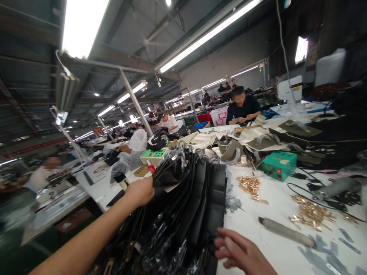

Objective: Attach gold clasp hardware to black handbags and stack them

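Observation:
A stack of black leather bag panels (197, 198) in clear plastic wrap stands on edge on the white worktable (275, 248). My left hand (140, 191) reaches across and is closed on the top edge of one black panel at the stack's left side. My right hand (237, 250) lies low at the near end of the stack, fingers stretched out and apart, touching the nearest panel's edge.
Gold metal fittings (311, 212) lie in heaps on the table, with a green box (279, 165), a grey-handled tool (286, 231) and black cables. Olive and cream leather pieces (258, 139) are piled behind. A person in black (243, 109) sits across; other workers sit at tables to the left.

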### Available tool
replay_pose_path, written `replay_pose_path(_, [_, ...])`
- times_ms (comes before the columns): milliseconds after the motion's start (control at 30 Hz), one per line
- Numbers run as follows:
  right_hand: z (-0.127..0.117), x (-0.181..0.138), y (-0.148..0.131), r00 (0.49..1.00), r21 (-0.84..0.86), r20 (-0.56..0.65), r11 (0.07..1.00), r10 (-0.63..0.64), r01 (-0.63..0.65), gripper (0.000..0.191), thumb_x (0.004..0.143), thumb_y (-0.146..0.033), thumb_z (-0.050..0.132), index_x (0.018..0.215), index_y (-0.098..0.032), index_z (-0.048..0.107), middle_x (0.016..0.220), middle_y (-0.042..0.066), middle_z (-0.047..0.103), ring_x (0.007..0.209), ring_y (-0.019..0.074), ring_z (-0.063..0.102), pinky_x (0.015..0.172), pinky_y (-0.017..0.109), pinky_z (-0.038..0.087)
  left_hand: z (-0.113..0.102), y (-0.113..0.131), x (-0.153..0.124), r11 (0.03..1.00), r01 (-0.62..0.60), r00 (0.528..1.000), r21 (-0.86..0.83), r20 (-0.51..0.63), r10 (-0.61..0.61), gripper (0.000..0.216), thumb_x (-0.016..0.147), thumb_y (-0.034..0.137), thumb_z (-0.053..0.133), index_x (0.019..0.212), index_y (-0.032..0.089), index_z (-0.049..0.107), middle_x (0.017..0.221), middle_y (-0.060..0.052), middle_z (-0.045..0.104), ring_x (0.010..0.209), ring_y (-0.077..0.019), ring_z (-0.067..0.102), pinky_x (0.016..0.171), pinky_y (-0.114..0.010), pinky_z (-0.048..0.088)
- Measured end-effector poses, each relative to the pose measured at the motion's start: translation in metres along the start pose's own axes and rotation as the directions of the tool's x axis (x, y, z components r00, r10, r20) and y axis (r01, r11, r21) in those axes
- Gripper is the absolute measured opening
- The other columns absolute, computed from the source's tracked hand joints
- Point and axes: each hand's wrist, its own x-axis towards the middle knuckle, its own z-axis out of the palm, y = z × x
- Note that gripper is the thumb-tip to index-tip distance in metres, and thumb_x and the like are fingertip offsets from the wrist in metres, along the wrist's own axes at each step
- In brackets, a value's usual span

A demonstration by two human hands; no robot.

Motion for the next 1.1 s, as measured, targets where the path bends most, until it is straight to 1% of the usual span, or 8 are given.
replay_pose_path(67, [0.03,0.045,-0.027,0.971,0.426,0.225,0.887,0.086,-0.177,0.065,0.089,-0.066,0.049,0.128,-0.015,0.058,0.122,0.018,0.066,0.105,0.0267,0.068,0.09,0.039,0.055,0.002,-0.003,-0.005,1.0,-0.012,1.0,-0.013,-0.011,0.012,0.03,0.083,0.022,0.039,0.1,0.013,0.061,0.102,-0.022,0.071,0.095,-0.0373,0.069,0.077,-0.046,0.051])
replay_pose_path(133, [0.059,0.092,-0.052,0.941,0.592,0.313,0.749,0.127,-0.298,0.077,0.083,-0.068,0.059,0.129,-0.007,0.053,0.123,0.025,0.062,0.106,0.0279,0.067,0.093,0.039,0.053,0.0,-0.009,-0.011,0.999,-0.02,1.0,-0.025,-0.02,0.02,0.029,0.083,0.022,0.038,0.1,0.014,0.06,0.102,-0.021,0.071,0.094,-0.0367,0.069,0.077,-0.045,0.051])
replay_pose_path(300, [0.117,0.181,-0.091,0.956,0.677,0.229,0.675,0.185,-0.292,0.067,0.086,-0.066,0.055,0.122,-0.01,0.056,0.115,0.019,0.067,0.092,0.0222,0.07,0.083,0.036,0.056,-0.002,-0.022,-0.04,0.997,-0.05,0.999,-0.054,-0.012,0.05,0.036,0.082,0.021,0.04,0.113,0.015,0.058,0.11,-0.02,0.068,0.096,-0.0354,0.068,0.08,-0.045,0.051])
replay_pose_path(500, [0.15,0.212,-0.131,0.996,0.648,0.091,0.758,0.024,-0.077,0.036,0.088,-0.042,0.064,0.115,-0.017,0.059,0.092,0.006,0.074,0.068,0.0153,0.069,0.058,0.025,0.057,0.022,-0.022,-0.071,0.989,-0.07,0.997,-0.128,0.015,0.073,0.061,0.083,0.021,0.039,0.143,0.021,0.04,0.144,-0.017,0.051,0.115,-0.031,0.063,0.095,-0.045,0.049])
replay_pose_path(633, [0.14,0.236,-0.174,0.982,0.556,0.139,0.831,-0.126,0.028,0.024,0.087,-0.033,0.065,0.104,-0.016,0.065,0.084,0.004,0.074,0.064,0.0154,0.068,0.056,0.026,0.057,0.001,-0.018,-0.064,0.987,-0.046,0.999,-0.154,-0.032,0.041,0.063,0.083,0.027,0.041,0.145,0.026,0.036,0.145,-0.014,0.051,0.116,-0.0318,0.062,0.093,-0.046,0.049])
replay_pose_path(800, [0.086,0.288,-0.202,0.977,0.336,0.035,0.924,-0.208,0.185,0.03,0.087,-0.037,0.062,0.101,-0.011,0.066,0.09,0.009,0.073,0.085,0.0231,0.07,0.075,0.038,0.058,-0.042,0.025,-0.007,0.985,-0.04,0.987,-0.17,-0.162,0.012,0.059,0.085,0.044,0.042,0.14,0.022,0.043,0.125,-0.018,0.065,0.101,-0.0387,0.067,0.084,-0.051,0.048])
replay_pose_path(967, [0.023,0.286,-0.149,0.879,-0.017,-0.325,0.932,-0.348,0.363,0.044,0.073,-0.019,0.072,0.114,-0.01,0.062,0.131,0.016,0.058,0.134,0.0324,0.04,0.114,0.049,0.026,0.019,0.083,0.048,0.88,-0.336,0.942,-0.335,-0.115,0.315,0.077,0.083,0.063,0.045,0.147,0.021,0.04,0.158,-0.01,0.031,0.134,-0.0386,0.044,0.101,-0.049,0.043])
replay_pose_path(1100, [0.011,0.235,-0.094,0.806,-0.22,-0.323,0.868,-0.496,0.446,0.031,0.074,-0.019,0.069,0.105,-0.017,0.069,0.123,0.011,0.063,0.126,0.0276,0.048,0.116,0.044,0.025,0.07,0.08,0.055,0.838,-0.392,0.907,-0.379,-0.314,0.282,0.074,0.088,0.062,0.042,0.148,0.021,0.037,0.161,-0.007,0.026,0.136,-0.0351,0.039,0.107,-0.048,0.038])
